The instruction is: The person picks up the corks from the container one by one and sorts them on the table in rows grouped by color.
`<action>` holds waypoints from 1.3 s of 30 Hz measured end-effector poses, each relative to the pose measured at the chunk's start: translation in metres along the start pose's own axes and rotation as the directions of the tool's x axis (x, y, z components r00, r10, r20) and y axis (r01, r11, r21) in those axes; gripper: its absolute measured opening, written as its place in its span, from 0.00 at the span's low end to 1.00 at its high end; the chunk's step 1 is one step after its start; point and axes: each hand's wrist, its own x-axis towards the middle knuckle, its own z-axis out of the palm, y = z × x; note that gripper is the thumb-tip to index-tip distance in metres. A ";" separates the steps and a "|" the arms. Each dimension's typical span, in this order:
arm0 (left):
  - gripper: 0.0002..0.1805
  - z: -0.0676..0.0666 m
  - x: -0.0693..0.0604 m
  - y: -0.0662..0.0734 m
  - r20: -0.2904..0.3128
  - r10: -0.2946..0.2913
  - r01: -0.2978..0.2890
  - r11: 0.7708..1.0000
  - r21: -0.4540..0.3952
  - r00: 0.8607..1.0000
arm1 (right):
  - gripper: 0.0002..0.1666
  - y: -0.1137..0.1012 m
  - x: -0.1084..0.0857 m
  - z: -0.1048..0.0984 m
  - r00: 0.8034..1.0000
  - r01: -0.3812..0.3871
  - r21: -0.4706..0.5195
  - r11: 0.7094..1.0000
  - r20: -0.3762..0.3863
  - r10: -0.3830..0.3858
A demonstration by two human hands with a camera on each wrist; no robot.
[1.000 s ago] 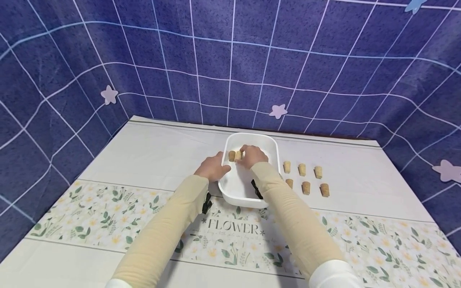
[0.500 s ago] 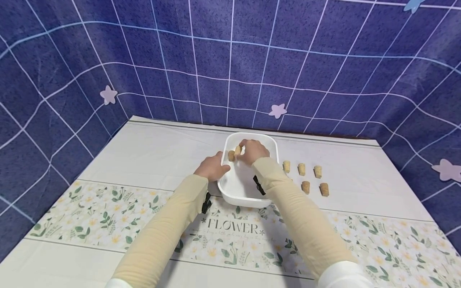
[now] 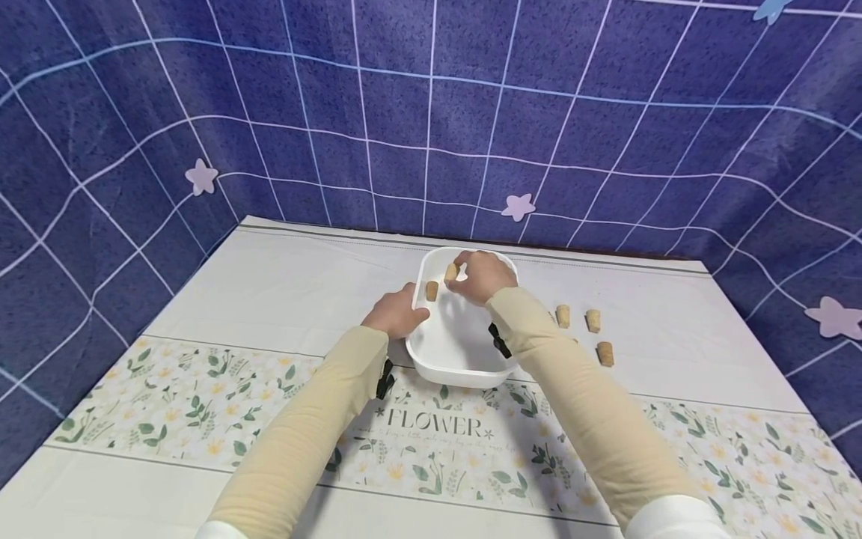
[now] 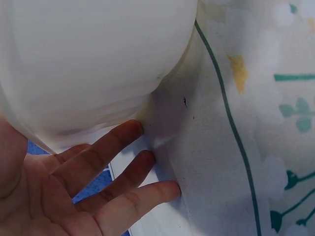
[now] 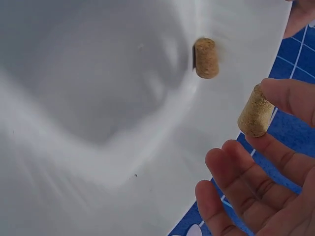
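Note:
A white plastic tub (image 3: pixel 458 379) stands on the table in the head view. My left hand (image 3: pixel 395 313) grips its left rim, thumb over the inside. In the left wrist view those fingers (image 4: pixel 118 147) spread along the outside of the tub wall. Between thumb and index finger my right hand (image 3: pixel 486 277) pinches a pale cork stopper (image 3: pixel 451 272), held tilted above the tub's far left part. The right wrist view shows that pale cork (image 5: pixel 255 113) apart from the tub floor. A browner cork (image 3: pixel 432 291) lies inside against the left wall.
Right of the tub, pale corks (image 3: pixel 592 321) and a brown cork (image 3: pixel 605 354) stand on the table; others are hidden behind the right forearm. A floral cloth strip (image 3: pixel 438 449) crosses the table's front. A blue gridded curtain (image 3: pixel 390 135) hangs behind.
My right hand has lifted the pale cork off its place beside the brown one and carried it a little back and right. The left hand has stayed on the rim.

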 end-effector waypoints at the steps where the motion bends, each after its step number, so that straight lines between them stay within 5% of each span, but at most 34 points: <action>1: 0.31 0.000 0.000 0.000 0.001 -0.001 0.001 1.000 -0.004 1.000 | 0.27 0.001 -0.001 -0.001 1.000 0.004 -0.002 1.000 0.002 -0.004; 12: 0.32 -0.002 -0.003 0.001 -0.001 -0.001 0.001 1.000 -0.019 1.000 | 0.29 0.012 -0.012 -0.013 1.000 0.010 0.069 0.998 0.023 -0.011; 27: 0.33 -0.001 -0.002 0.001 0.013 -0.022 0.023 0.999 -0.041 1.000 | 0.29 0.025 -0.026 -0.039 0.998 0.049 0.061 0.997 -0.050 -0.046; 39: 0.33 0.000 -0.002 0.001 0.008 -0.012 0.012 0.999 -0.037 1.000 | 0.29 0.057 -0.039 -0.050 0.995 0.087 0.035 0.996 -0.049 -0.085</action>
